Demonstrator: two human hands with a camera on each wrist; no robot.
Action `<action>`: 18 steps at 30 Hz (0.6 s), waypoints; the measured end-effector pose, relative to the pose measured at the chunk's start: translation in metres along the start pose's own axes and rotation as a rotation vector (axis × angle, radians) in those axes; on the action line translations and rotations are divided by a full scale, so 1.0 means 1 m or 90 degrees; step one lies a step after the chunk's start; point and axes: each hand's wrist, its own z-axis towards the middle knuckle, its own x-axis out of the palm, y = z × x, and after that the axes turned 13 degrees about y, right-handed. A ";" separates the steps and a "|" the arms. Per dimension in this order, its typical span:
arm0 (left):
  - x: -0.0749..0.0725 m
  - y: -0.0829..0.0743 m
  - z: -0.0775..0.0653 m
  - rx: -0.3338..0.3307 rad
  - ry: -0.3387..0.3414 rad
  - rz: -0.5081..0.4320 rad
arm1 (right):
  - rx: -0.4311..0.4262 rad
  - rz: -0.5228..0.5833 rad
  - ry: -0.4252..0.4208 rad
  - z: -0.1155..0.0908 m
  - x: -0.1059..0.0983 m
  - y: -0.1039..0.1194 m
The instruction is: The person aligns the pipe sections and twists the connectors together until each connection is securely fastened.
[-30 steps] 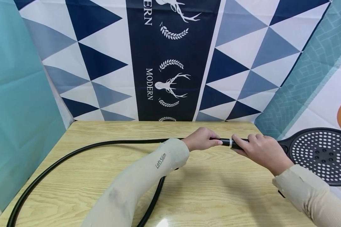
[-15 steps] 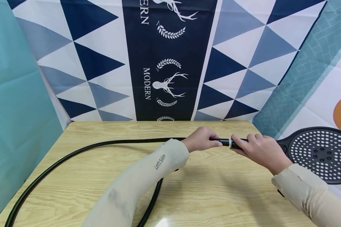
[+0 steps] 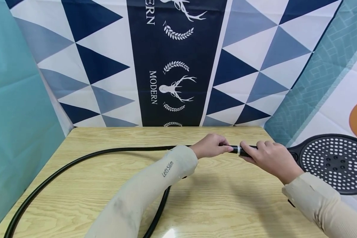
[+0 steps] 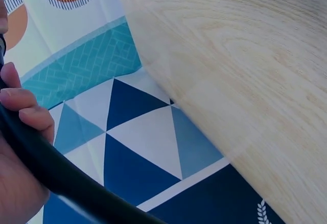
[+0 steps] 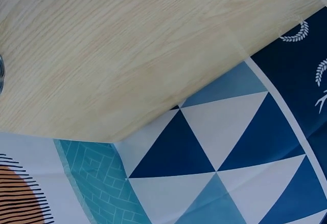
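In the head view my left hand point(image 3: 211, 145) pinches the end of a black shower hose point(image 3: 107, 151) between thumb and fingers. My right hand point(image 3: 272, 158) wraps round the handle of a black handheld shower head point(image 3: 336, 178), whose wide round face is full of pale holes. Between the hands, hose end and handle lie in one line, with a white ring point(image 3: 239, 150) at the joint beside my right thumb. The left wrist view shows the hose point(image 4: 76, 178) running across my left palm under curled fingers point(image 4: 34, 119). My right hand is outside the right wrist view.
Below the hands is a light wood table point(image 3: 220, 201). The hose loops left past its edge and returns under my left sleeve point(image 3: 154, 185). A patterned cloth backdrop point(image 3: 178, 66) stands behind, with a teal panel point(image 3: 20, 115) at left.
The right hand and shower head have shifted slightly left toward the left hand, narrowing the space between thumbs. The left hand keeps its hold on the hose. The head view turned slightly.
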 end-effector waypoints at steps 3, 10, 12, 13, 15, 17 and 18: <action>-0.002 0.001 0.001 -0.011 0.015 0.018 | 0.001 0.000 -0.002 0.002 -0.002 0.001; -0.004 0.000 0.003 -0.021 0.053 0.053 | 0.011 0.013 0.013 -0.003 0.002 0.001; -0.005 -0.001 0.002 -0.018 0.064 0.043 | 0.012 0.013 0.011 -0.004 0.003 0.001; -0.005 -0.001 0.002 -0.017 0.071 0.032 | 0.012 0.010 0.010 -0.004 0.003 0.001; -0.005 0.000 0.002 -0.017 0.082 0.014 | 0.009 0.009 0.010 -0.004 0.003 0.000; -0.005 -0.001 0.002 -0.022 0.086 0.000 | 0.005 0.008 0.008 -0.003 0.003 -0.001; -0.005 -0.001 0.002 -0.024 0.084 -0.002 | 0.004 0.007 0.008 -0.003 0.003 -0.001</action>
